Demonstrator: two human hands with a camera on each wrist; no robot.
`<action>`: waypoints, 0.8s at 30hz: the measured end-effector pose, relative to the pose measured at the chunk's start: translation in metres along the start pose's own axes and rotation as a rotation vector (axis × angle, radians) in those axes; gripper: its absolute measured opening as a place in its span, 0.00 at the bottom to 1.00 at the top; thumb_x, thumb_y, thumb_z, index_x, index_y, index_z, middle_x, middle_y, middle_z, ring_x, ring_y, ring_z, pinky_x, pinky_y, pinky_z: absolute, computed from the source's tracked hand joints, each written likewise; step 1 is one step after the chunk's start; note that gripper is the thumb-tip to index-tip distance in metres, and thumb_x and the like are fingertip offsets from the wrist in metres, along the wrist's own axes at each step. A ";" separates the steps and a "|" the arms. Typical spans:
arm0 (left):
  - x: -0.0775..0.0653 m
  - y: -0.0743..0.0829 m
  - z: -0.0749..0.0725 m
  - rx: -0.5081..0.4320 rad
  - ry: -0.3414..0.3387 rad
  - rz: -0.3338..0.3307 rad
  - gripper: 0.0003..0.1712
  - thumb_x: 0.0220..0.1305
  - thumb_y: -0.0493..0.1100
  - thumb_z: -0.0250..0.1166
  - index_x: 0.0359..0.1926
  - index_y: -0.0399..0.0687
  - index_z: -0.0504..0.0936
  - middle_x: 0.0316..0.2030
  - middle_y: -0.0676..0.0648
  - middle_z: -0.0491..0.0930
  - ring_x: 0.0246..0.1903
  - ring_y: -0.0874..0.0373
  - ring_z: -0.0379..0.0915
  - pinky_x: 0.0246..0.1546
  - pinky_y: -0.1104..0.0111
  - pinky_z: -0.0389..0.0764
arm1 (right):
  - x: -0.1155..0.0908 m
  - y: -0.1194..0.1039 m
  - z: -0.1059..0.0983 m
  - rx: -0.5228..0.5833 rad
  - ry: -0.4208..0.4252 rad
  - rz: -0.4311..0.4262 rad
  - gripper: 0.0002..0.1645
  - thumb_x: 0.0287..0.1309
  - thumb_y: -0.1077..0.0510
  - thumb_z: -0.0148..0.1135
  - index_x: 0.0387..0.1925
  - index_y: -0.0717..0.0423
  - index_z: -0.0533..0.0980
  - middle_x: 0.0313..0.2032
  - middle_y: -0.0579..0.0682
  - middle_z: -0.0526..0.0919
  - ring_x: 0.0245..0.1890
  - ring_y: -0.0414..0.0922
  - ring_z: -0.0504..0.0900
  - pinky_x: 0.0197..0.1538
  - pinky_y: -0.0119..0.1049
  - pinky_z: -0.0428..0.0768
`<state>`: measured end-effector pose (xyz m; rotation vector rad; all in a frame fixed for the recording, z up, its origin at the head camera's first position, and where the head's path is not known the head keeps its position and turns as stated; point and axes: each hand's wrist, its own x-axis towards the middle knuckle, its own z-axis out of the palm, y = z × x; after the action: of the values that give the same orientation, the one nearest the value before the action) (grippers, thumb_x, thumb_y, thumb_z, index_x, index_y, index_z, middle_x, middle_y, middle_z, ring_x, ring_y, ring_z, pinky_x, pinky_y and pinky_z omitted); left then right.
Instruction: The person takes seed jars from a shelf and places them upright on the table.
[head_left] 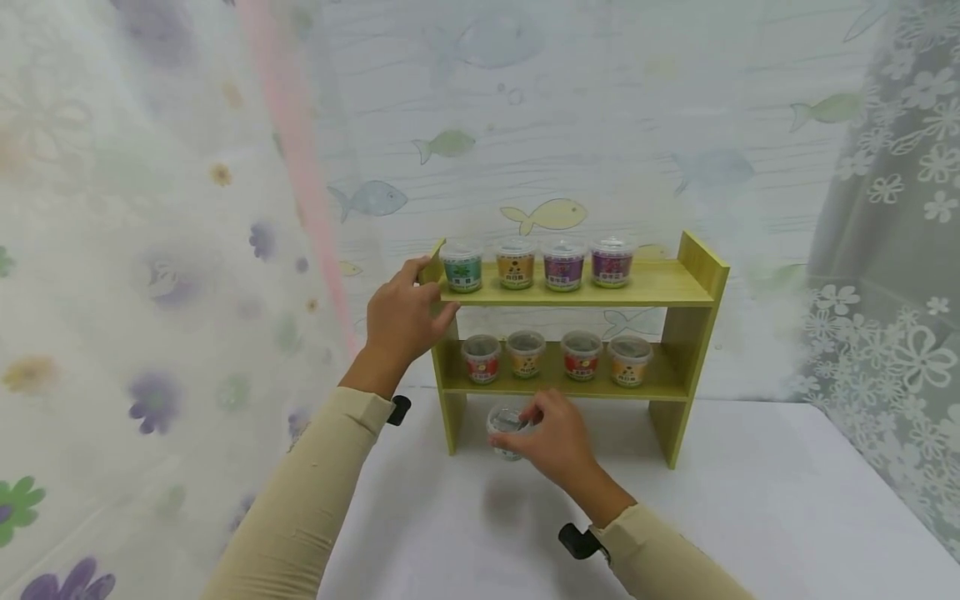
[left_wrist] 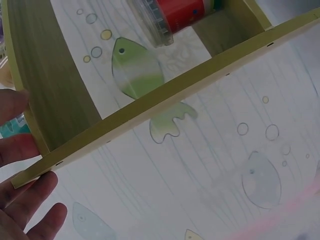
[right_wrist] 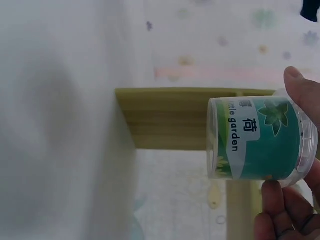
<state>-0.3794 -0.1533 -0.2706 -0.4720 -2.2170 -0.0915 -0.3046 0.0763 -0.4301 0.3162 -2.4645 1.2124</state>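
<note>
My left hand (head_left: 405,315) grips the upper left edge of a small yellow-green two-tier shelf (head_left: 692,358), its fingers on both sides of the side panel in the left wrist view. Low in front of the shelf's left half, my right hand (head_left: 561,440) holds a clear-lidded plastic cup (right_wrist: 257,140) by its lid end. A teal label with a leaf and the words "little garden" wraps this cup. Nearest to my left hand stands a teal-labelled cup (head_left: 462,268) on the top tier.
Beside the teal cup on top stand an orange-labelled cup (head_left: 516,265) and two purple-labelled cups. The lower tier carries red-labelled cups and orange-labelled cups (head_left: 630,362). A white table (head_left: 780,492) lies below, with a fish-patterned curtain (head_left: 637,100) behind.
</note>
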 end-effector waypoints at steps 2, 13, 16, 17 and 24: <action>0.000 -0.001 0.000 -0.001 0.004 0.003 0.18 0.63 0.59 0.73 0.34 0.50 0.90 0.67 0.42 0.77 0.41 0.46 0.85 0.34 0.55 0.85 | -0.002 0.002 0.008 0.015 0.007 0.012 0.34 0.31 0.34 0.88 0.27 0.46 0.74 0.32 0.44 0.76 0.34 0.41 0.72 0.36 0.36 0.74; 0.000 0.002 -0.002 0.010 -0.030 -0.018 0.18 0.64 0.60 0.71 0.34 0.50 0.89 0.67 0.43 0.76 0.41 0.47 0.85 0.33 0.56 0.84 | -0.012 0.011 0.040 0.110 -0.049 0.135 0.62 0.27 0.28 0.86 0.66 0.49 0.76 0.45 0.44 0.79 0.44 0.42 0.77 0.48 0.41 0.82; 0.001 0.003 -0.002 0.014 -0.033 -0.021 0.18 0.63 0.60 0.72 0.34 0.50 0.90 0.67 0.43 0.76 0.40 0.47 0.85 0.33 0.56 0.84 | -0.014 0.012 0.048 0.102 -0.079 0.141 0.54 0.29 0.29 0.86 0.59 0.49 0.82 0.43 0.43 0.77 0.42 0.41 0.75 0.45 0.38 0.79; 0.001 0.003 -0.002 0.016 -0.035 -0.023 0.18 0.63 0.60 0.72 0.34 0.50 0.90 0.68 0.43 0.76 0.40 0.47 0.85 0.33 0.56 0.84 | -0.015 0.013 0.050 0.106 -0.085 0.141 0.50 0.29 0.30 0.86 0.56 0.48 0.83 0.42 0.43 0.77 0.42 0.41 0.74 0.44 0.38 0.78; 0.000 0.003 -0.003 0.008 -0.033 -0.030 0.18 0.64 0.59 0.71 0.33 0.50 0.89 0.67 0.43 0.76 0.41 0.47 0.85 0.33 0.56 0.84 | -0.022 0.017 0.070 0.143 -0.108 0.162 0.41 0.29 0.34 0.88 0.46 0.49 0.85 0.42 0.44 0.77 0.42 0.42 0.74 0.43 0.36 0.78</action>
<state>-0.3763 -0.1506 -0.2689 -0.4389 -2.2560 -0.0916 -0.3067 0.0311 -0.4908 0.2285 -2.5409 1.4796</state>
